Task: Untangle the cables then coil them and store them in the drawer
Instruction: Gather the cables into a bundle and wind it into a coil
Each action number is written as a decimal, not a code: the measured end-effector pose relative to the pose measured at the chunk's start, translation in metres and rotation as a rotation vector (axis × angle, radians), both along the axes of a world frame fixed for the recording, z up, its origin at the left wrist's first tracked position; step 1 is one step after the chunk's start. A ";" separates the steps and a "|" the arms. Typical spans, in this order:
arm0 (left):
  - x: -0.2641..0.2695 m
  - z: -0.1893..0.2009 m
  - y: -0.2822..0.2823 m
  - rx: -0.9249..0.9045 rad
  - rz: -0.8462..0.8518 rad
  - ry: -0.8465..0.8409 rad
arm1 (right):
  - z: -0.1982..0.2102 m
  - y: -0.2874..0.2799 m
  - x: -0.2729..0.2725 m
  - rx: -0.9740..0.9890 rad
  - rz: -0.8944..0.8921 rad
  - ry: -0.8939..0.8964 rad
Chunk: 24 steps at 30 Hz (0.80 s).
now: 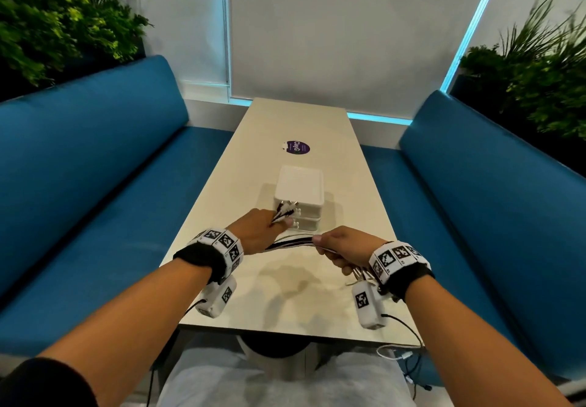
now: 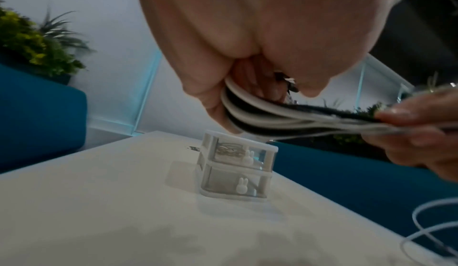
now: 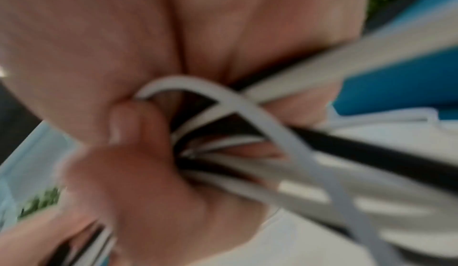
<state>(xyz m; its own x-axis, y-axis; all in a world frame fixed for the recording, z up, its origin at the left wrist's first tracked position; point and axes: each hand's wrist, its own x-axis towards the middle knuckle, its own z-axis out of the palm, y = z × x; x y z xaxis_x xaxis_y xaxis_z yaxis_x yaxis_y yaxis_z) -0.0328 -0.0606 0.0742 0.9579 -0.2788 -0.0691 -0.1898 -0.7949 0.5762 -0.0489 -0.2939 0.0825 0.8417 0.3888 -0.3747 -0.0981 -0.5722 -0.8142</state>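
A bundle of black and white cables (image 1: 293, 243) stretches between both hands above the table. My left hand (image 1: 264, 230) grips one end, with the plug ends (image 1: 285, 210) sticking out past the fingers in front of the drawer unit. My right hand (image 1: 341, 248) holds the other end, and loose loops hang below the wrist. The left wrist view shows the flat cable bundle (image 2: 272, 117) curving out of my fist. In the blurred right wrist view the cables (image 3: 285, 152) run through my curled fingers (image 3: 138, 127). The white two-tier drawer unit (image 1: 299, 195) stands mid-table, both drawers (image 2: 235, 170) closed.
A long pale table (image 1: 317, 127) runs away from me between two blue benches (image 1: 95, 165). A purple round sticker (image 1: 297, 147) lies beyond the drawers. A thin white cable (image 2: 436, 225) trails off the table's near right edge. Plants stand behind both benches.
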 end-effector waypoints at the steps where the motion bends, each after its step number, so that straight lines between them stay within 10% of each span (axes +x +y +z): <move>1: -0.004 0.000 -0.003 0.027 -0.031 0.005 | 0.001 0.001 -0.001 0.033 -0.022 0.029; 14: -0.019 -0.019 -0.021 0.472 -0.175 -0.100 | -0.012 0.017 -0.004 -0.068 -0.052 -0.060; 24: -0.012 -0.031 -0.024 0.264 -0.040 0.049 | -0.017 0.018 0.003 -0.371 0.086 -0.261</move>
